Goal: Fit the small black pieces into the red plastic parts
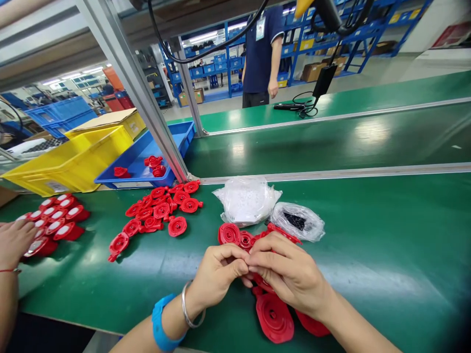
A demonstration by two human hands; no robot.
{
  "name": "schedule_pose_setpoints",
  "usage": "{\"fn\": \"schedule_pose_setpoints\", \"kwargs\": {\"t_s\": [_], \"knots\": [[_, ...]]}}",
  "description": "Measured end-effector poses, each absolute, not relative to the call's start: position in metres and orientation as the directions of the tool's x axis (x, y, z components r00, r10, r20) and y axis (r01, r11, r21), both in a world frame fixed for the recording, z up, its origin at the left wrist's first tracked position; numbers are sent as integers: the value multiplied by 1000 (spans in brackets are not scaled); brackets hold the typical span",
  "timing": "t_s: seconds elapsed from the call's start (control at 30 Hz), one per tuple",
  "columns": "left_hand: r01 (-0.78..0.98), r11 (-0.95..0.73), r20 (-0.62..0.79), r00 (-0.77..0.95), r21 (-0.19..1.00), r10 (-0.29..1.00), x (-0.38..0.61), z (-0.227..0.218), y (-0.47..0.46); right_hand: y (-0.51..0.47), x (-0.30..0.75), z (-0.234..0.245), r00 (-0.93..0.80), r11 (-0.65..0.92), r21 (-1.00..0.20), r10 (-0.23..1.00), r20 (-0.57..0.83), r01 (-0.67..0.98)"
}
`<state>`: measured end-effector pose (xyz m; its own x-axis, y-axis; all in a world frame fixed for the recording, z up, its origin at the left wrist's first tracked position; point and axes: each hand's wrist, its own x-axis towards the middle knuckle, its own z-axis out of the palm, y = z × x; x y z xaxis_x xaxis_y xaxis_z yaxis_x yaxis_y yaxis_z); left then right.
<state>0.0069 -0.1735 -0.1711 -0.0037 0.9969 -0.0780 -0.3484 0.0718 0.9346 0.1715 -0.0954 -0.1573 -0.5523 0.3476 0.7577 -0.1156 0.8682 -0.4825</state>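
Observation:
My left hand (220, 274) and my right hand (290, 267) meet fingertip to fingertip above the green bench, both pinched closed. Whatever sits between the fingertips is too small or hidden to make out. Under and around the hands lie red round plastic parts (274, 317) with ringed centres, some partly covered by my right hand. Just beyond the fingers is another red part (228, 234). Behind them rest a clear plastic bag of white pieces (250, 200) and a smaller bag of black pieces (297, 221).
Many red parts (162, 210) spread at left centre. A co-worker's hand (16, 240) touches red parts with white tops (55, 224). A blue tray (138, 179), a yellow bin (69, 164) and a metal post (142, 88) stand behind. Someone (259, 59) stands across the bench.

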Motion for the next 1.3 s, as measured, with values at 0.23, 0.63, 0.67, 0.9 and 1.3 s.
{"fn": "schedule_pose_setpoints", "kwargs": {"t_s": [0.23, 0.63, 0.67, 0.9, 1.3], "knots": [[-353, 74, -72, 19, 933, 997, 7, -173, -176, -97, 172, -161, -519, 838, -519, 373, 769, -168], [-358, 18, -46, -71, 933, 996, 13, -170, -180, -98, 170, -162, -496, 842, -512, 375, 783, -172], [-374, 18, -50, -78, 927, 996, 14, -171, -180, -99, 169, -162, -490, 843, -512, 380, 784, -166], [-439, 14, -64, -99, 899, 993, 14, -178, -181, -104, 163, -165, -452, 844, -516, 407, 794, -146], [-469, -34, -54, -173, 883, 984, 11, -181, -180, -113, 153, -163, -486, 841, -533, 429, 762, -94]]}}
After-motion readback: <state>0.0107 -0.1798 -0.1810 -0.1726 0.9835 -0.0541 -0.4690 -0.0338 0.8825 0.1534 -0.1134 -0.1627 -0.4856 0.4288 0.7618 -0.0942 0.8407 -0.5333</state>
